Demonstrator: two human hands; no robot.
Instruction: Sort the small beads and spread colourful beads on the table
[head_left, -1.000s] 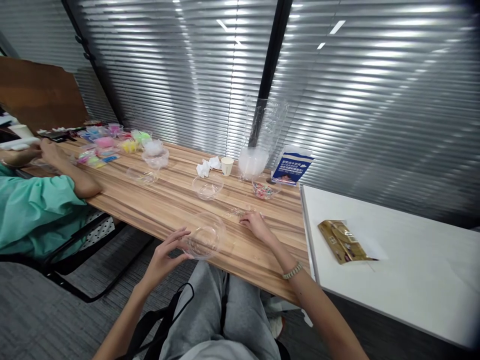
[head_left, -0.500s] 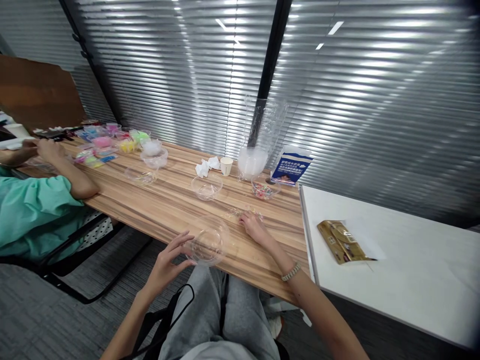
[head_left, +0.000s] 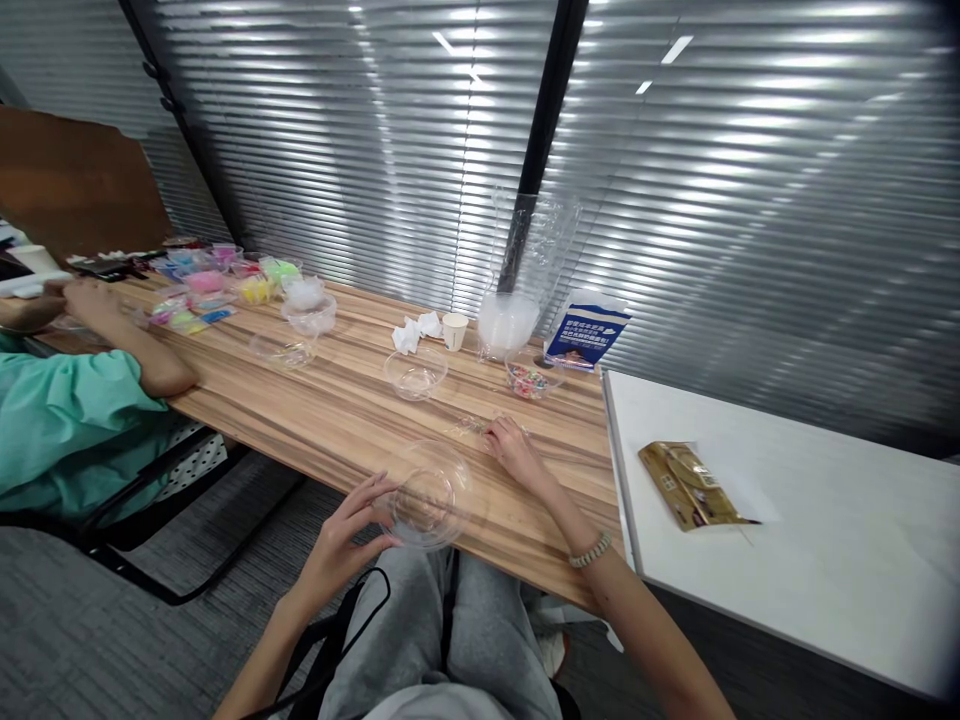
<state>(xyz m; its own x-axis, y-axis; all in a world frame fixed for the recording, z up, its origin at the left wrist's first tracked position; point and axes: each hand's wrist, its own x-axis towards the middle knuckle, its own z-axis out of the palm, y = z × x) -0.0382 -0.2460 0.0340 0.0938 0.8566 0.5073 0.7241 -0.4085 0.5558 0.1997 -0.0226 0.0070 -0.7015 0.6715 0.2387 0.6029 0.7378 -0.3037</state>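
Observation:
A clear plastic bowl (head_left: pixel 429 500) is at the table's front edge, slightly tilted. My left hand (head_left: pixel 358 522) grips it by its left rim, thumb below and fingers above. Farther right, my right hand (head_left: pixel 514 450) rests low over the table with its fingers closed on a crinkled clear plastic wrapper (head_left: pixel 471 426), part of which lies under the fingers. Behind it stands a clear bowl of multicoloured beads (head_left: pixel 529 382). Another clear bowl (head_left: pixel 415 378) stands to the left of that one.
Crumpled tissues (head_left: pixel 409 334), a paper cup (head_left: pixel 454 332), stacked bowls (head_left: pixel 507 326) and a blue-and-white bag (head_left: pixel 587 332) line the back. A gold packet (head_left: pixel 694 486) lies on the white table (head_left: pixel 825 560). At left, a person in a green sleeve (head_left: pixel 82 420) sits near several colourful packs (head_left: pixel 206 283).
The bowl in my left hand has moved a little right and towards me. My right hand has shifted slightly right, still at the wrapper.

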